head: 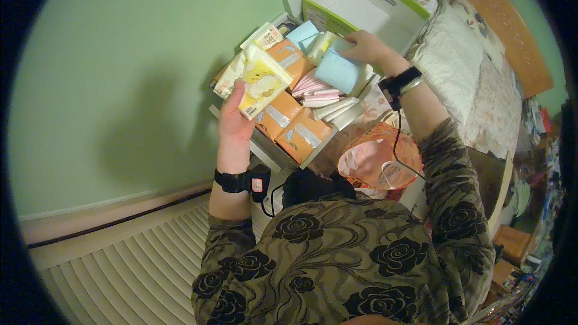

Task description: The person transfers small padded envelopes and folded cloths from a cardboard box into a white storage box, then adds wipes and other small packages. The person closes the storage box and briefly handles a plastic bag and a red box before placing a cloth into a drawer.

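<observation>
My left hand holds a yellow-and-white soft tissue pack with a cartoon print, above the left side of an open drawer. At the drawer's far right, my right hand has its fingers on a light blue soft packet; whether it grips the packet is unclear. Orange packs fill the near end, and another orange pack lies farther back. Pink-and-white folded packets and white wrapped packets lie in the middle. Another blue packet lies at the back.
A white box with a green rim stands behind the drawer. An orange patterned bag or bin with a pale liner is at the near right. A bed with a pillow lies to the right, a green wall to the left.
</observation>
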Tool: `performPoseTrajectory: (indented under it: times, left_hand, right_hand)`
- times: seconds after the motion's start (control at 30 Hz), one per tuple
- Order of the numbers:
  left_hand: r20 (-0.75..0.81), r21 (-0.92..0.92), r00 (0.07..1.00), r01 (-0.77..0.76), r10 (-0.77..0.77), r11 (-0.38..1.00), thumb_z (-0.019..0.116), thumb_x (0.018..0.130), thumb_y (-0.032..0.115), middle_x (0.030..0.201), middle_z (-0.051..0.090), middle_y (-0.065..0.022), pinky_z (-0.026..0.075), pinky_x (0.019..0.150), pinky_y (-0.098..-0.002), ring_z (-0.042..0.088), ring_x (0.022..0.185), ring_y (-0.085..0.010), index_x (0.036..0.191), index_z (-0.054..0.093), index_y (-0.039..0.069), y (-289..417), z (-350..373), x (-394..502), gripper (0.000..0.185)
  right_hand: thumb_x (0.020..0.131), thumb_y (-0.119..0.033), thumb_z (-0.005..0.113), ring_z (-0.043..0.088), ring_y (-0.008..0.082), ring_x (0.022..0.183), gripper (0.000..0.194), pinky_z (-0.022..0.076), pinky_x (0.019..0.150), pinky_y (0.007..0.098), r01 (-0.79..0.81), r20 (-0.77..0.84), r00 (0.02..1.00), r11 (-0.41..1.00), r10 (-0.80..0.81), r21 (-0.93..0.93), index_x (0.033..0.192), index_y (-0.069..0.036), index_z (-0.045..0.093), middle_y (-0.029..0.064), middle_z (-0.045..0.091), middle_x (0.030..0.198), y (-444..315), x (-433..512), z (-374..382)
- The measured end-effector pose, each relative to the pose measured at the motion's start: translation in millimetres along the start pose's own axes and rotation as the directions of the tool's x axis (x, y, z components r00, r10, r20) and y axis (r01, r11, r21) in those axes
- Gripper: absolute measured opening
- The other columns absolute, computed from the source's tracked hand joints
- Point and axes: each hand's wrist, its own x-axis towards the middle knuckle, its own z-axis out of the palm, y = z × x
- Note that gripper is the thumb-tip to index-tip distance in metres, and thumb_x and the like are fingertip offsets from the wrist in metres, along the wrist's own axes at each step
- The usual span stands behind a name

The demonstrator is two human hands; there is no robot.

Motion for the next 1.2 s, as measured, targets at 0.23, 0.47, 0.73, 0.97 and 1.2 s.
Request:
performPoseTrajectory:
  times: [0.23,0.47,0.73,0.97,1.2]
  left_hand:
    - [0.159,-0.007,0.953,0.261,-0.257,0.965,0.054,0.096,0.027,0.134,0.050,-0.0133,0.038,0.106,-0.0456,0.049,0.124,-0.0295,0.137,0.039,0.003,-45.2,46.6,-2.3,0.050]
    - [0.126,0.120,0.966,0.210,-0.225,0.970,0.053,0.096,0.024,0.134,0.049,-0.0134,0.039,0.106,-0.0451,0.048,0.125,-0.0289,0.138,0.038,0.002,-69.3,81.6,9.8,0.049]
    - [0.259,-0.024,0.960,-0.100,0.103,0.995,0.054,0.095,0.028,0.139,0.045,-0.0144,0.036,0.108,-0.0491,0.044,0.129,-0.0305,0.141,0.035,0.005,21.2,119.3,27.4,0.055]
    - [0.332,0.220,0.943,-0.116,0.037,0.969,0.052,0.096,0.027,0.134,0.050,-0.0134,0.042,0.103,-0.0470,0.049,0.123,-0.0294,0.136,0.040,0.001,21.7,134.0,58.0,0.050]
    - [0.292,0.225,0.941,0.106,-0.170,0.969,0.061,0.091,0.020,0.124,0.058,-0.0122,0.048,0.095,-0.0400,0.058,0.113,-0.0253,0.131,0.046,0.000,15.5,98.7,67.6,0.047]
  right_hand:
    - [0.069,-0.050,0.072,0.060,0.0374,0.105,0.076,0.0468,0.091,0.0390,-0.046,0.010,0.999,0.999,0.047,-0.022,0.117,0.007,0.059,0.0264,0.062,0.112,5.7,-2.2,2.8]
    - [0.065,-0.049,0.075,0.060,0.0340,0.106,0.077,0.0470,0.091,0.0388,-0.013,-0.021,1.000,0.962,0.019,0.274,0.115,0.007,0.059,0.0248,0.060,0.117,-11.4,-10.8,-6.0]
    - [0.088,-0.036,0.062,0.058,0.0203,0.106,0.061,0.0462,0.089,0.0328,0.138,-0.412,0.907,0.862,0.088,0.488,0.132,0.004,0.045,0.0150,0.062,0.113,-83.2,-34.8,-96.7]
    - [0.097,-0.039,0.050,0.053,0.0220,0.114,0.059,0.0437,0.094,0.0339,0.190,-0.269,0.960,0.522,0.080,0.832,0.137,0.002,0.039,0.0169,0.054,0.126,-120.2,-47.8,-52.5]
    - [0.099,-0.048,0.036,0.054,0.0249,0.112,0.059,0.0403,0.098,0.0333,0.190,-0.235,0.972,0.584,0.001,0.789,0.134,-0.001,0.046,0.0167,0.057,0.124,-114.5,-50.9,-25.3]
